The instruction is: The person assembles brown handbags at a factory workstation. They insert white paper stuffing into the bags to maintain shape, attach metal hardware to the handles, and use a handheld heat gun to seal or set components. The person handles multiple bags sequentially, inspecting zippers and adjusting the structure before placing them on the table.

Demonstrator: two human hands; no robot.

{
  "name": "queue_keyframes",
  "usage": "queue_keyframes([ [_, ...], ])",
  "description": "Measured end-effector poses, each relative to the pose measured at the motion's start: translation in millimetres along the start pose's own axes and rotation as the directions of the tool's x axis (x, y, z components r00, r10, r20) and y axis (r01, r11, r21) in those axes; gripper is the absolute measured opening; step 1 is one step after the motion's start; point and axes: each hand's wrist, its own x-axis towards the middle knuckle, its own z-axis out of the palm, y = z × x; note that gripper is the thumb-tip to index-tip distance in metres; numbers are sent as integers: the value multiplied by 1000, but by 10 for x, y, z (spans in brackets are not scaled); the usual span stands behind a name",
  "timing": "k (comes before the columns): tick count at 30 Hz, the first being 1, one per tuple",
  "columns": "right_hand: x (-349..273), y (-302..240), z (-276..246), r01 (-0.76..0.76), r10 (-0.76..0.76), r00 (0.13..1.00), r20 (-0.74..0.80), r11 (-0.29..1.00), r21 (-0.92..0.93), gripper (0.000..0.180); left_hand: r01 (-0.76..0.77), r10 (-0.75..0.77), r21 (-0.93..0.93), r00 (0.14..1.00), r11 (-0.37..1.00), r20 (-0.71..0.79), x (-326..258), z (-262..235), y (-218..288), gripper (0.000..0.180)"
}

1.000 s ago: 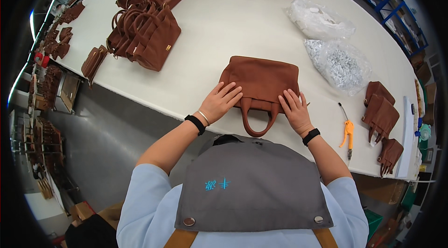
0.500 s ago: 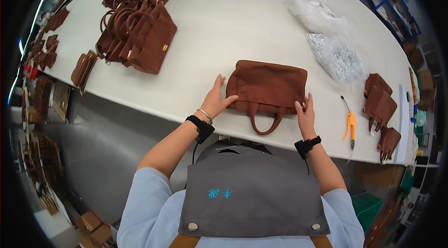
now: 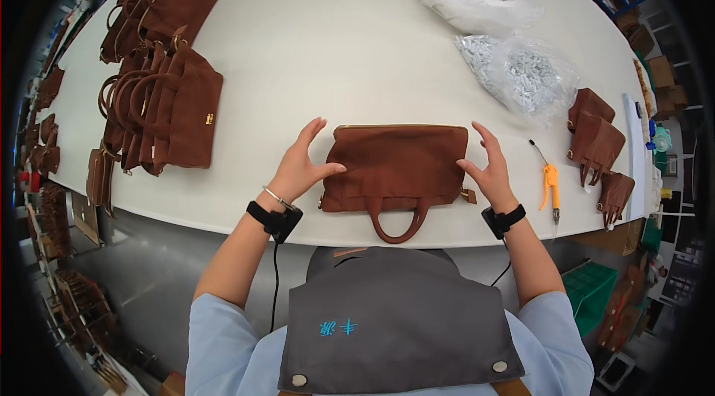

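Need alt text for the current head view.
Left hand and right hand, open, flank a brown handbag lying on a white table, handle toward the near edge. Brown bags stand at left; plastic bags and an orange tool lie at right.

A broad white table (image 3: 335, 75) stands on a grey floor (image 3: 164, 247), with blue shelving (image 3: 627, 6) beyond, at right.

Soft, even light; bowed edges, black corners.
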Motion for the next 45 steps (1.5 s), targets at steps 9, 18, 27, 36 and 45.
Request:
queue_keyframes([
  [9, 648, 158, 109, 129, -200, 907, 369, 969, 210, 58, -292, 240, 152, 927, 944, 287, 485, -151, 195, 62],
  [18, 659, 366, 168, -51, -86, 905, 417, 950, 307, 94, -59, 72, -62, 969, 996, 236, 508, -86, 24, 95],
  [27, 774, 461, 206, 67, -192, 879, 437, 956, 286, 71, -138, 146, -48, 960, 989, 239, 542, -87, -107, 77],
  [36, 1014, 422, 143, -2, -154, 806, 571, 965, 262, 62, -97, 99, -22, 941, 995, 324, 770, 20, 13, 68],
  [45, 955, 380, 137, -305, 118, 752, 649, 935, 183, 59, 75, -66, -18, 947, 997, 314, 742, -16, 58, 50],
])
